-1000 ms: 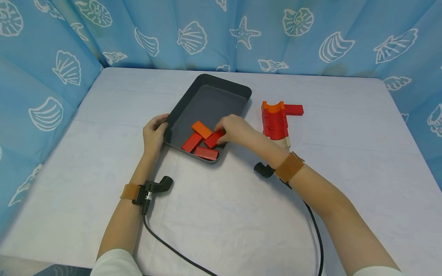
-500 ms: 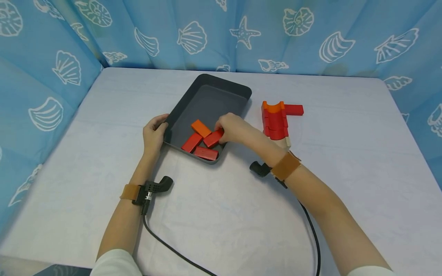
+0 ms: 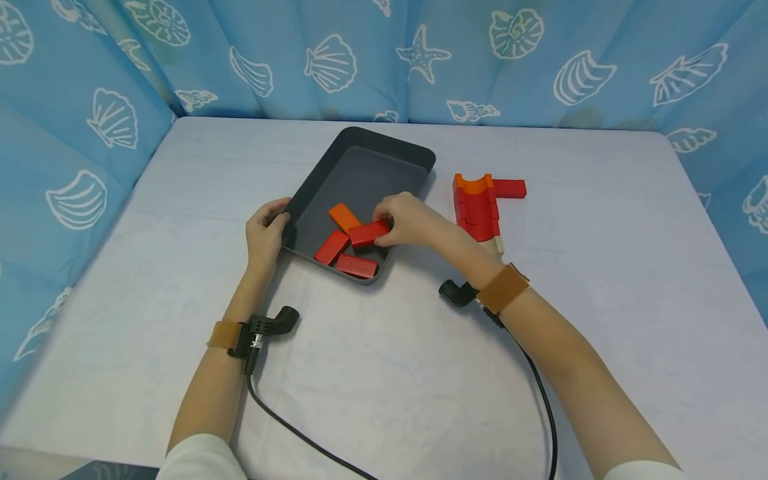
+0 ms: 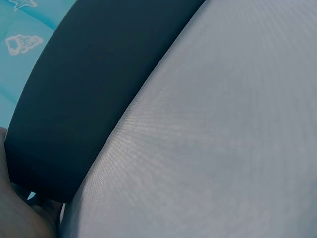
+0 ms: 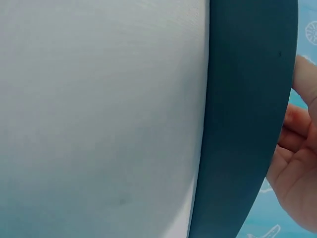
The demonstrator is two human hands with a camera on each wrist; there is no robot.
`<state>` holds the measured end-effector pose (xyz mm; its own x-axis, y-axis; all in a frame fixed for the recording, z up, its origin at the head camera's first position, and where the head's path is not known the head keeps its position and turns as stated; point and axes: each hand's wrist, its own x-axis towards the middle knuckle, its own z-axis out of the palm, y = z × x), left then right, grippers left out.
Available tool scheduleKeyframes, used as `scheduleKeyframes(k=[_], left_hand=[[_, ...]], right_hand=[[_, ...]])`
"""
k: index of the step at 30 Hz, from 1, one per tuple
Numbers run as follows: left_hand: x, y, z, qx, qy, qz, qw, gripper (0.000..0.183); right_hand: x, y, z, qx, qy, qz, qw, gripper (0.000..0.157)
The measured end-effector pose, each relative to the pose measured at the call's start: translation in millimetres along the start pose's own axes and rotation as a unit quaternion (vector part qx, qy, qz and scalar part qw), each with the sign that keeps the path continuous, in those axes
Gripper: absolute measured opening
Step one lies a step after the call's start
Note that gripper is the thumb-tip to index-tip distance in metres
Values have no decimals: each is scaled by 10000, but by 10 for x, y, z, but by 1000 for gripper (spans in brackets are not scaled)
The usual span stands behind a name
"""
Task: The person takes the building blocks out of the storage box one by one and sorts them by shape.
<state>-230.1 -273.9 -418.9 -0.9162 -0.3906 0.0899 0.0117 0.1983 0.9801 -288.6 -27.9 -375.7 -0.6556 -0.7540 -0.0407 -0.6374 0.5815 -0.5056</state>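
My right hand (image 3: 408,217) pinches a red block (image 3: 369,233) between thumb and fingers over the near end of a dark grey tray (image 3: 360,138). Lying in the tray beside it are an orange block (image 3: 345,217) and two more red blocks, one to the left (image 3: 332,247) and one along the near wall (image 3: 357,266). At the tray's left corner, my left hand (image 3: 265,233) grips the wall. The left wrist view shows that hand (image 4: 22,210) against the tray's outer side (image 4: 94,84). In the right wrist view, the tray wall (image 5: 247,114) hides the held block and part of the right hand (image 5: 297,163).
Right of the tray stands a row of red grooved blocks (image 3: 478,213) with an orange grooved piece (image 3: 474,185) at its far end. A flat red block (image 3: 510,189) adjoins it. Cables run from both wrist cameras across the white tablecloth (image 3: 372,373). A blue shell-patterned curtain (image 3: 384,60) borders the table.
The red block in my right hand has risen slightly and turned flatter, overlapping the orange block's near end. The orange block has shifted a little up and left. My left hand stays on the tray.
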Motion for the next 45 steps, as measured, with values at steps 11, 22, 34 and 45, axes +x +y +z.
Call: scheduleKeyframes(k=[11,22,34,45], left_hand=[[15,-45,19,-5,-2,56,10000,27],[-68,92,16,54,-30,-42,10000,28],[10,-35,-2,62,15,26,10000,28],[11,-35,2,37,7,52,10000,27]], right_hand=[[-68,23,-46,343,526,-467,9969,29],[-130,-16,-133,735,994,-715,9898,28],[-247,57,-202,1037,1669,-911,9763,29],[-401,239,-310,1164,1695,-632,9766,31]])
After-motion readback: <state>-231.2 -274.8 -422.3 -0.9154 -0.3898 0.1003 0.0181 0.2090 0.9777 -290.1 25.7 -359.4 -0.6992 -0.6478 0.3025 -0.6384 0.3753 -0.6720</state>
